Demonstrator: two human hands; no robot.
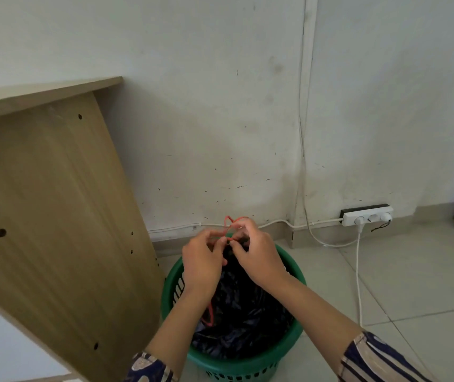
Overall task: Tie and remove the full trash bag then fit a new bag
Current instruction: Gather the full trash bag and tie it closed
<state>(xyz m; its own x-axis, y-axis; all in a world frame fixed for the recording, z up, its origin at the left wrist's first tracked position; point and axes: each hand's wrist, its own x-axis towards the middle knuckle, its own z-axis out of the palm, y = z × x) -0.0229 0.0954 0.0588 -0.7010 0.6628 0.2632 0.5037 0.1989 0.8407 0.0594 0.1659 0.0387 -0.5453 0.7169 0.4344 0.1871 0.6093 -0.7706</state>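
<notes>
Two hands at work over the bin [289, 334]: left hand [201, 260] and right hand [259, 260] both curled, pinching the red drawstring [232, 220] at the gathered neck of the black bag [242, 307]. Loops of string standing just above the fingertips; another red loop hanging down inside, below the left wrist. Bag seated in the green bin on the floor, just beside the desk panel [55, 216] and near the wall's foot.

Tying in hand, by the look of it; removal and the fresh bag not yet begun. Best done thus: keep the neck bunched tight, draw both string ends evenly and outward, cinch the first knot low against the plastic, then a second over it. Gather the slack loop inside too, or expect a loose mouth. Lift straight up afterwards, so as not to snag thin film on the slotted wall.

Hard to tell: whether a knot exists already, fingers covering the crossing point. Contents of the bag hidden. Bin's near base cut off by the frame edge. No new bag anywhere in view.
</notes>
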